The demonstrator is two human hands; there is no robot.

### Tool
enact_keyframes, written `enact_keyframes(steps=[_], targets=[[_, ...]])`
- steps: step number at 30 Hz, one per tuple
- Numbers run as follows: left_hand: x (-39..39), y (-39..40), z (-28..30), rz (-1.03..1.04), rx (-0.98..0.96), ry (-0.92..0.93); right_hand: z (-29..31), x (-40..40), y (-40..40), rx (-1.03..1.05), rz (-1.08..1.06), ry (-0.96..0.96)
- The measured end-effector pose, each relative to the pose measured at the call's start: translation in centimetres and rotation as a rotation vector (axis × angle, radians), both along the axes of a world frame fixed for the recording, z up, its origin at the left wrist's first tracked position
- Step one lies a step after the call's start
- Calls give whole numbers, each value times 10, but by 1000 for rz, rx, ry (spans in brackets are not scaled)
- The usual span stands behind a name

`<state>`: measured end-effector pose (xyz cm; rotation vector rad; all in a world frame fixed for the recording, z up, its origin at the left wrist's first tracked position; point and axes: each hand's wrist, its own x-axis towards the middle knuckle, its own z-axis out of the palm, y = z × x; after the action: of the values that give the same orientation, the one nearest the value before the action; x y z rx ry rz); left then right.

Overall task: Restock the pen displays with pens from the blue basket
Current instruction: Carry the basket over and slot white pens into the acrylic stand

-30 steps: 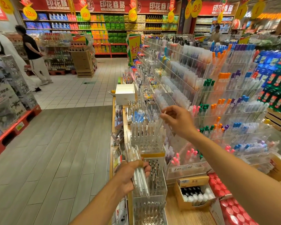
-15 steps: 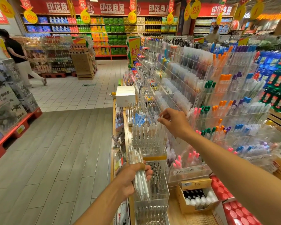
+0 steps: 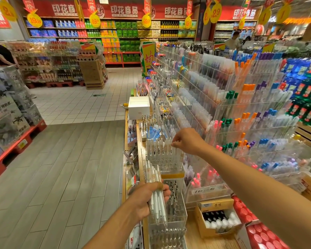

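Tiered acrylic pen display [image 3: 250, 108] fills right side. Clear peg rack [image 3: 162, 155] stands at its near-left end, white pens upright in it. Right hand [image 3: 188, 141] directly over rack's right edge, fingers [image 3: 175, 145] pressed together, pinching top of one racked pen. Left hand [image 3: 147, 198] below rack, fingers curled tight round bundle of white pens [image 3: 155, 191], tips pointing down. Blue basket not in view.

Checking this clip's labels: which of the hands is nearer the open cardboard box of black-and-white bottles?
Left. The left hand grips white pens just left of the cardboard box; the right hand is farther up.
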<state>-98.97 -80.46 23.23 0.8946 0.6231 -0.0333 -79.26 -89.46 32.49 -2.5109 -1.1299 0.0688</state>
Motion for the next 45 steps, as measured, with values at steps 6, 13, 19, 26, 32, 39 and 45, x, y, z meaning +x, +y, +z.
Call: enact_keyframes(steps=[6, 13, 19, 26, 32, 39, 45], targets=[[-2, -2, 4, -11, -8, -44, 5, -17, -8, 129, 36, -115], [-4, -7, 11, -88, -12, -138, -3, -53, -15, 57, 148, 394], [-5, -11, 17, -71, 37, -150, -5, -60, -20, 135, 155, 664], [-5, -7, 16, 5, -70, -128, 33, -39, -33, 389, 55, 642], [-8, -7, 4, 32, -19, -42, 36, -16, -27, 364, -9, 177], [-11, -6, 3, -3, -13, -17, 5, -6, -19, 239, 4, 86], [-13, -5, 4, 8, -36, -21, 9, -7, -17, 152, 32, 32]])
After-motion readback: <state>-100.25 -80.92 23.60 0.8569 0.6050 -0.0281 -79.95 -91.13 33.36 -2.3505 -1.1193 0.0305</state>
